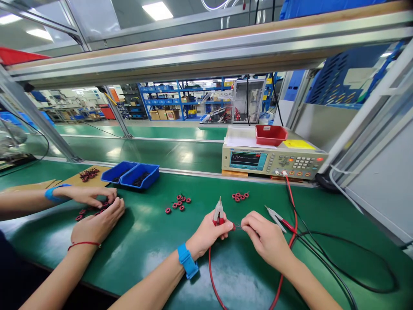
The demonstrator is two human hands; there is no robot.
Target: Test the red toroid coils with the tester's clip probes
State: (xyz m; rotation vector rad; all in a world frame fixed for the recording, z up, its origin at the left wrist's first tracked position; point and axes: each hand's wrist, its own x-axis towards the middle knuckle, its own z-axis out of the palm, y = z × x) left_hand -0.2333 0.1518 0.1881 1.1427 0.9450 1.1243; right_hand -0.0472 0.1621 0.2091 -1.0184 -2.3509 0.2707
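Observation:
My left hand [209,232], with a blue wrist strap [188,260], is closed round a red-handled test clip [218,213] on a red lead. My right hand [263,234] is pinched on a small part held against that clip; the part is too small to name. A second test clip [278,218] lies on the green mat [148,241] just right of my right hand. Small red and black ring coils lie in two clusters ahead, one cluster [178,203] to the left and another cluster [240,196] nearer the meter.
A beige bench meter [274,160] with a lit screen stands behind, a red tray [270,134] on top. Red and black leads [322,254] loop to the right. Two blue bins [135,174] sit at left. A co-worker's hands [97,211] sort coils at far left.

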